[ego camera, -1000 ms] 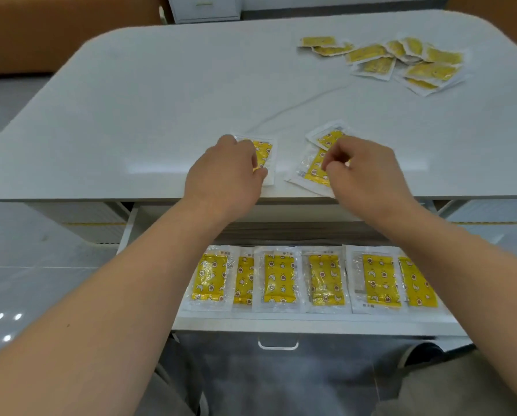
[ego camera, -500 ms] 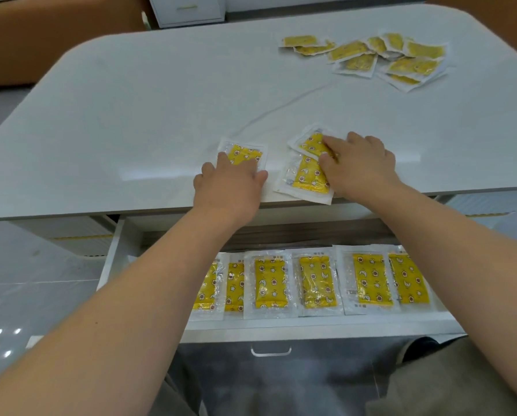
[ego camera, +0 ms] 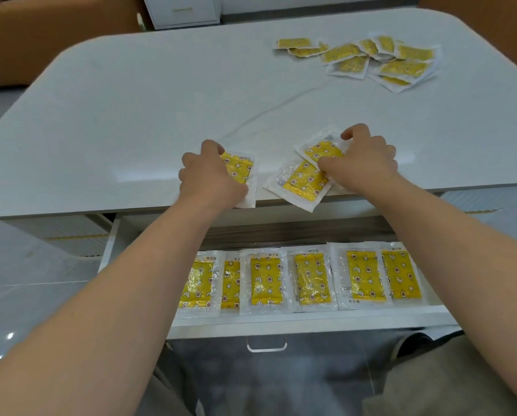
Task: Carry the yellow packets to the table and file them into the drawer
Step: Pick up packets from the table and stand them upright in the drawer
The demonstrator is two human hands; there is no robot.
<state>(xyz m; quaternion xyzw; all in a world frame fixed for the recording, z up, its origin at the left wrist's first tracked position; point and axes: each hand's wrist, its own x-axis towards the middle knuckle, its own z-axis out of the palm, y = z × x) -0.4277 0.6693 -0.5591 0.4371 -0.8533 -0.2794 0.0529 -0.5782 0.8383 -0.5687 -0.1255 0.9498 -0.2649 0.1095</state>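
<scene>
Left hand grips a yellow packet under its palm; right hand pinches a second packet.

Desk left, centre: open surface, free passage.
Far right: scattered packet pile blocks.
Near edge: near-edge packets obstruct.
Drawer: packet row spans the front.

A white cabinet with a slim handle is seen at the far end, flanked by an orange sofa. A glossy grey floor is dotted with light reflections at the left.
</scene>
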